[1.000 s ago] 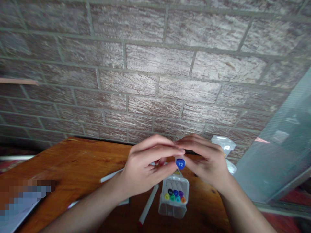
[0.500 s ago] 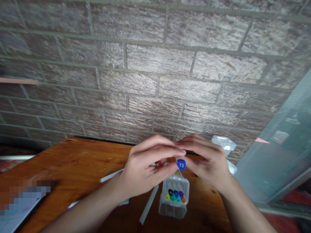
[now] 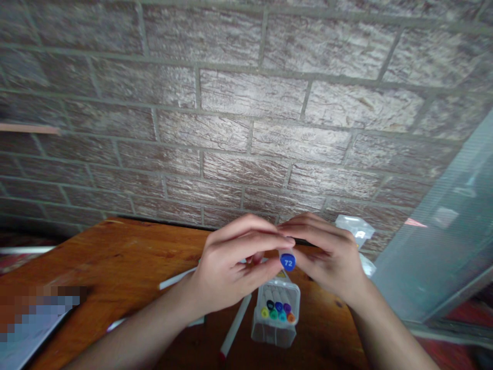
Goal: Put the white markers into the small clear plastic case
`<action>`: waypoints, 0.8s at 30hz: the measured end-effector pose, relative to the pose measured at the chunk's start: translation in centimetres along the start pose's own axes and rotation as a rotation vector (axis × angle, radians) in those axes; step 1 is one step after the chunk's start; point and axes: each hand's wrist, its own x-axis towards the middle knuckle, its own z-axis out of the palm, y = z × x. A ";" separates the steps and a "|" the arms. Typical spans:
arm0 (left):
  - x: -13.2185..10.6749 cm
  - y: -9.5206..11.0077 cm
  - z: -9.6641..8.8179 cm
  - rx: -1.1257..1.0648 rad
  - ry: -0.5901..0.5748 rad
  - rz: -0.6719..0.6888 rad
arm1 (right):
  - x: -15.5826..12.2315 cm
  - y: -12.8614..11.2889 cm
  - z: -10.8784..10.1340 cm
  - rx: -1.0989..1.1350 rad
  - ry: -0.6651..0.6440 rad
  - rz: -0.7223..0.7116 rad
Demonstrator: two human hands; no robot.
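Note:
Between my two hands is a blue-capped marker (image 3: 288,262), its end marked "72" facing me. My left hand (image 3: 234,264) pinches it from the left with thumb and fingers. From the right, my right hand (image 3: 327,254) closes on the same marker, fingertips meeting those of the left; most of the barrel is hidden. Just below stands a clear plastic case (image 3: 274,334) holding several white markers with coloured ends, among them yellow, green, orange, purple and black. Left of the case lies a white marker (image 3: 236,326) with a red end.
On the wooden table (image 3: 127,252), another white marker (image 3: 177,278) lies partly behind my left arm. A clear plastic piece (image 3: 354,231) stands at the back right, by the brick wall (image 3: 231,139). A pixelated flat object (image 3: 36,329) lies front left.

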 end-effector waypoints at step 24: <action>0.0 0.0 0.1 0.004 -0.002 -0.001 | 0.1 0.0 0.0 -0.012 0.000 -0.005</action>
